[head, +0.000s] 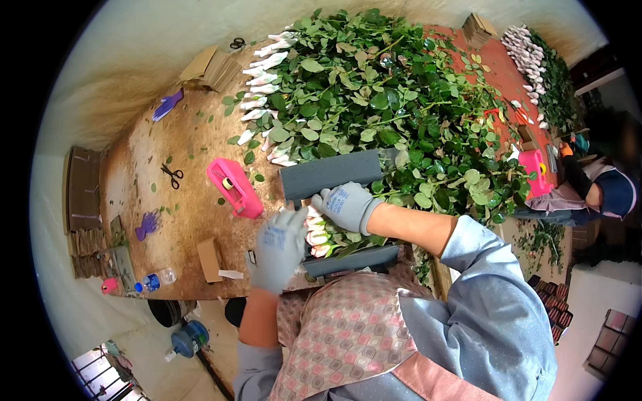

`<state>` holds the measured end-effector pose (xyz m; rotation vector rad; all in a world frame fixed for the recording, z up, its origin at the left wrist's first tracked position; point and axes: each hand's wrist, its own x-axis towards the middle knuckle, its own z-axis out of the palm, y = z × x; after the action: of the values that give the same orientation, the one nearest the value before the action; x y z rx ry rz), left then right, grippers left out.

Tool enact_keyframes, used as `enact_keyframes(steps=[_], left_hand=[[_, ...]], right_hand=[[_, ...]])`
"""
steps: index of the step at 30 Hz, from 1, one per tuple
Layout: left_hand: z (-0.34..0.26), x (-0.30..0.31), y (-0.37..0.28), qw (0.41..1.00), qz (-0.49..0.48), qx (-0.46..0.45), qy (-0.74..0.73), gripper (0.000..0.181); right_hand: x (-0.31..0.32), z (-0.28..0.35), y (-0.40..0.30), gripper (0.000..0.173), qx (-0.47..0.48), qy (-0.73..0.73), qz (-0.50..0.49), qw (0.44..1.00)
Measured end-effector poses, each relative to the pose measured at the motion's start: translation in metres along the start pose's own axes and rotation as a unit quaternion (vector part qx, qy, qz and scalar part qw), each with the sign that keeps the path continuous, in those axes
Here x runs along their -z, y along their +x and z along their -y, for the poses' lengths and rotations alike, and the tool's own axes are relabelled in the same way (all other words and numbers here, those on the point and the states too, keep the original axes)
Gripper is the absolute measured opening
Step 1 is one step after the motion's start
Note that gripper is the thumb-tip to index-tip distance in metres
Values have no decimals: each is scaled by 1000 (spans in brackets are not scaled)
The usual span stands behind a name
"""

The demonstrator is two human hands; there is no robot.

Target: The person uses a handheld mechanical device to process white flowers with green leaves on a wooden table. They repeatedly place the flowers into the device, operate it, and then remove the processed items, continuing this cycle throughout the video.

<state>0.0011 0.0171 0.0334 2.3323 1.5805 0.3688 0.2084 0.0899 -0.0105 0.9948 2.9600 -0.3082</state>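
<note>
My left hand (278, 245), in a grey work glove and slightly blurred, is beside the heads of white roses with pink-red edges (318, 235). Its fingertips are at the bundle's upper left; whether they grip anything is unclear. My right hand (348, 205), gloved alike, lies over the upper part of the bundle, its fingers by a small brown cardboard edge (305, 202). What is under that palm is hidden. The roses lie between a dark grey ribbed panel (331, 173) and a second grey panel (351, 261) nearer my apron.
A large pile of leafy rose stems (361, 90) with white-wrapped heads covers the far table. To the left are a pink tape dispenser (235, 188), black scissors (173, 175), a cardboard piece (209, 253) and a plastic bottle (156, 280). A person in a dark cap (618, 193) works at right.
</note>
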Motion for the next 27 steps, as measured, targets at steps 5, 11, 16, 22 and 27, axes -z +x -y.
enact_keyframes(steps=[5,11,16,22,27], left_hand=[[23,-8,19,988,72,-13,135,16],[31,-20,19,985,39,-53,157,11],[43,-11,3,983,22,11,182,10],[75,9,-38,970,-48,110,213,7],[-4,13,-22,999,-29,-40,-11,31]], right_hand=[[-1,-2,2,19,5,22,10,1000],[0,-2,1,17,-12,25,20,999],[-2,-5,3,16,-16,29,32,999],[2,-4,4,21,8,13,39,999],[8,0,6,28,10,1,63,998]])
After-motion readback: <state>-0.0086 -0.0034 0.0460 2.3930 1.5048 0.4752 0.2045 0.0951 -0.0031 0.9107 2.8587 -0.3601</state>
